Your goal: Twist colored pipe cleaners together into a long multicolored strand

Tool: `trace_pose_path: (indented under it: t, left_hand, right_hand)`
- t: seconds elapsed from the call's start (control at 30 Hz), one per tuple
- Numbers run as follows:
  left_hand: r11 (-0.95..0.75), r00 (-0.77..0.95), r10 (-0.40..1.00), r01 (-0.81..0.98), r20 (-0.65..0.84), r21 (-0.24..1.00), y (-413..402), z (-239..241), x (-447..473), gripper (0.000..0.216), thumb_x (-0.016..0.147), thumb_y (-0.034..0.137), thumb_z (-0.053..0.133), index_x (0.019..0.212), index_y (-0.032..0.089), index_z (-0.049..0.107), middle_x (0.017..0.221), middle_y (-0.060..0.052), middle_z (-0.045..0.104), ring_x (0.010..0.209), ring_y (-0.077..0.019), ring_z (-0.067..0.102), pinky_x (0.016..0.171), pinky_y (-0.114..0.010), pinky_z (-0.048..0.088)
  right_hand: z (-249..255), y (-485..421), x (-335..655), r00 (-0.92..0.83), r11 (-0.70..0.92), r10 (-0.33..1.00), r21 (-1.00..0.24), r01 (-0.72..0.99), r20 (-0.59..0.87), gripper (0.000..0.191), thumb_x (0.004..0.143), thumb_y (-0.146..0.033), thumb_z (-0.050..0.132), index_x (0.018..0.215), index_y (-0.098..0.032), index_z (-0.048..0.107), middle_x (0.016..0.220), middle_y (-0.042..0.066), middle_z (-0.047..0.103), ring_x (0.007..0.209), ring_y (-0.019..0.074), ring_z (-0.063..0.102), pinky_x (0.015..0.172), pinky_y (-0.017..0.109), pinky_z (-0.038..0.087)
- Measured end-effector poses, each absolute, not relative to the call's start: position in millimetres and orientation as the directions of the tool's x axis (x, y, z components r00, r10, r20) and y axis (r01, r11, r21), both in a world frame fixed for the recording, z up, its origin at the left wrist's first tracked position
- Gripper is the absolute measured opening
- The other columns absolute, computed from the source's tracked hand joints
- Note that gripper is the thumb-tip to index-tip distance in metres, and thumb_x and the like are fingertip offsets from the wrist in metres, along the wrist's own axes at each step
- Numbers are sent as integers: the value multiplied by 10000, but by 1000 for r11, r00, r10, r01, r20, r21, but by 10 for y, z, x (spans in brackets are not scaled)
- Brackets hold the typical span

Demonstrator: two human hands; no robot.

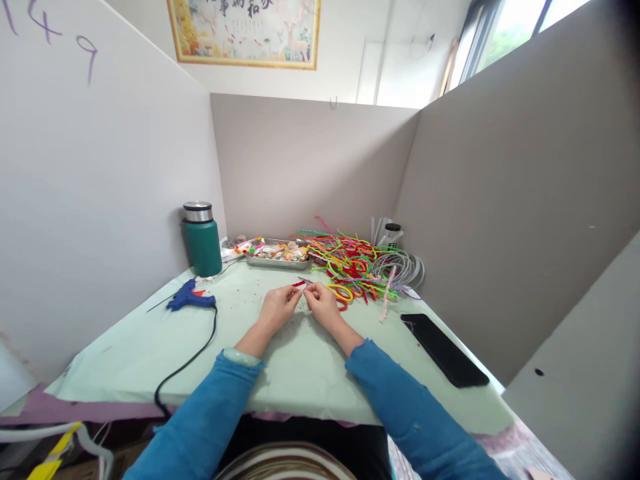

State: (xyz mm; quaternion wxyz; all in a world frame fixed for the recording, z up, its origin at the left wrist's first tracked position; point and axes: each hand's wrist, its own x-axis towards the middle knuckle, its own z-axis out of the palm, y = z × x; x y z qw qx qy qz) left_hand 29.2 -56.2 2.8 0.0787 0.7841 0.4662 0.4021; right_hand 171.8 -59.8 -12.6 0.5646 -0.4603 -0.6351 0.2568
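Note:
My left hand (279,309) and my right hand (323,304) meet over the middle of the table, thumbs and fingers pinched together. Whatever lies between the fingertips is too small to make out. Just beyond them shows a short red fuzzy piece (299,284), perhaps a bit of pipe cleaner; whether the fingers touch it I cannot tell. Behind my right hand lies a pair of scissors (341,292) with yellow and red handles, its blades pointing left and partly hidden. A big tangle of coloured pipe cleaners (345,257) is heaped farther back.
A metal tray (277,263) of small decorations stands at the back, with a green bottle (203,247) to its left. The blue glue gun (191,297) trails a black cord toward the front edge. At right lie a black phone (444,350) and coiled grey strands (400,268). Partitions enclose three sides.

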Motion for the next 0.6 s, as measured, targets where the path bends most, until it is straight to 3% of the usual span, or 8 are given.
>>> trace_pose_path:
  t: [0.17, 0.3, 0.43, 0.6]
  left_hand:
    - [-565, 236, 784, 654, 574, 503, -563, 27, 291, 267, 815, 344, 472, 806, 158, 663, 668, -22, 654, 550, -91, 513, 540, -194, 326]
    - [-591, 244, 769, 626, 591, 510, -561, 30, 289, 262, 821, 339, 469, 819, 157, 657, 691, -23, 656, 583, -96, 530, 570, -196, 355]
    - [-622, 257, 753, 579, 605, 528, -558, 30, 287, 242, 821, 318, 470, 828, 158, 652, 715, -20, 661, 598, -96, 540, 592, -196, 384]
    - [-635, 242, 744, 544, 622, 548, -554, 31, 280, 222, 813, 304, 482, 829, 163, 652, 760, -22, 675, 641, -97, 569, 624, -190, 414]
  right_hand:
    - [-86, -600, 1693, 39, 309, 948, -945, 108, 314, 183, 691, -343, 553, 670, -168, 501, 406, -64, 457, 350, 66, 357, 371, 183, 263]
    - [-105, -587, 1711, -86, 197, 975, -977, -78, 203, 237, 674, -385, 585, 676, -169, 488, 415, -75, 446, 317, 46, 306, 330, 174, 210]
    - [-133, -583, 1735, -197, 139, 965, -973, -184, 175, 267, 675, -403, 613, 670, -170, 484, 439, -79, 447, 322, 32, 308, 334, 164, 217]
    - [-146, -580, 1726, -186, 152, 965, -972, -179, 185, 314, 676, -449, 623, 693, -167, 485, 454, -78, 457, 321, 30, 323, 329, 164, 221]
